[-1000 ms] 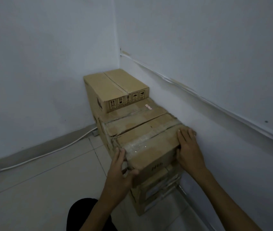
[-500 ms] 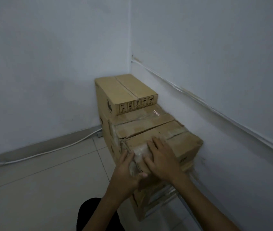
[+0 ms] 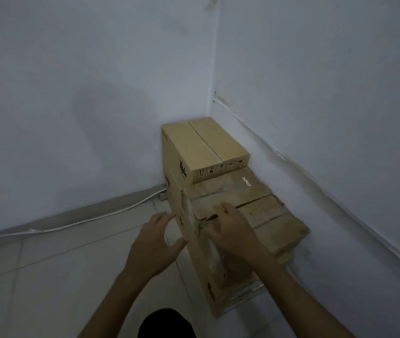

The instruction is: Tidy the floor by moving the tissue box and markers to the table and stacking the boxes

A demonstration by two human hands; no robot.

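Nearest, at the lower edge: a dark rounded shape [image 3: 167, 323], probably a knee, too dim to be sure. Above it, two bare forearms reaching toward the corner.

Left hand [image 3: 155, 242] spread wide and gripping nothing, thumb at the left front edge of the stack, fingers beside its side face. Placed there, most likely, to steady or square up the cartons.

Right hand [image 3: 234, 230] lying on the lid of the taped box [image 3: 274, 223], fingers loosely bent, holding nothing that can be made out. Blurred, so actual pressure hard to judge. Probably bearing down to seat that carton on the lower box [image 3: 216, 284] beneath it.

Taped box close against the right-hand wall [image 3: 328, 118]; lower box standing on the tiled floor [image 3: 47, 276].

Further back, a smaller clean box [image 3: 204, 147] seated higher on the stack, tucked right into the corner. Stacking apparently close to done. No tissue box, markers or worktop in view.

Farthest: a white cable [image 3: 72, 224] running along the skirting of the left wall.
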